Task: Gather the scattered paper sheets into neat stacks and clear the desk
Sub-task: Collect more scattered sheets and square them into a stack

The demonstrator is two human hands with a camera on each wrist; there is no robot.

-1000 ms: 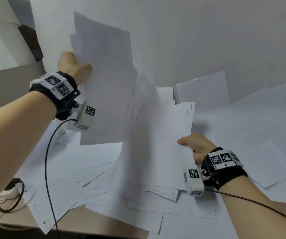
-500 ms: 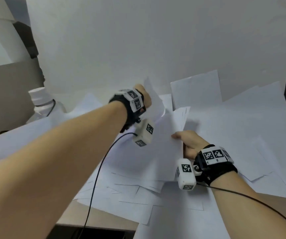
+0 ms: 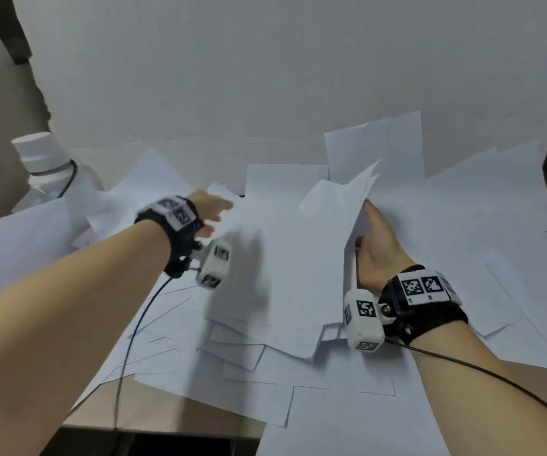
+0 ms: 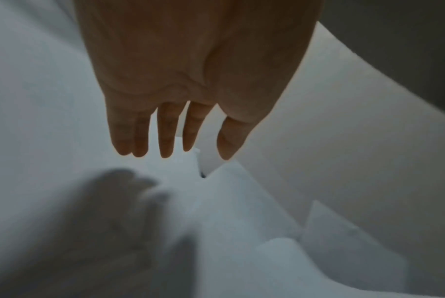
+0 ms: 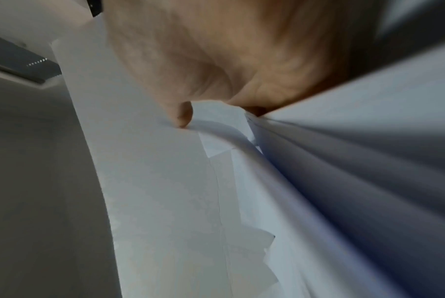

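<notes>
White paper sheets lie scattered over the desk. A thick, uneven stack of sheets (image 3: 285, 258) rests in the middle, on top of loose ones. My right hand (image 3: 372, 238) grips the stack's right edge, the thumb (image 5: 184, 118) pressing on the top sheet while the fingers are hidden under the fanned edges (image 5: 318, 161). My left hand (image 3: 221, 209) hovers at the stack's far left corner, fingers (image 4: 165, 141) straight and spread, holding nothing; its shadow falls on the paper below.
Loose sheets (image 3: 496, 225) cover the right side and the near edge, some overhanging the brown desk (image 3: 173, 419). A white capped bottle (image 3: 43, 159) with a cable stands at the far left. A white backdrop (image 3: 265, 77) closes off the rear.
My left hand carried its raised sheets down onto the stack, let them go and drew back left, now open. The right hand lowered the stack from steeply tilted to nearly flat.
</notes>
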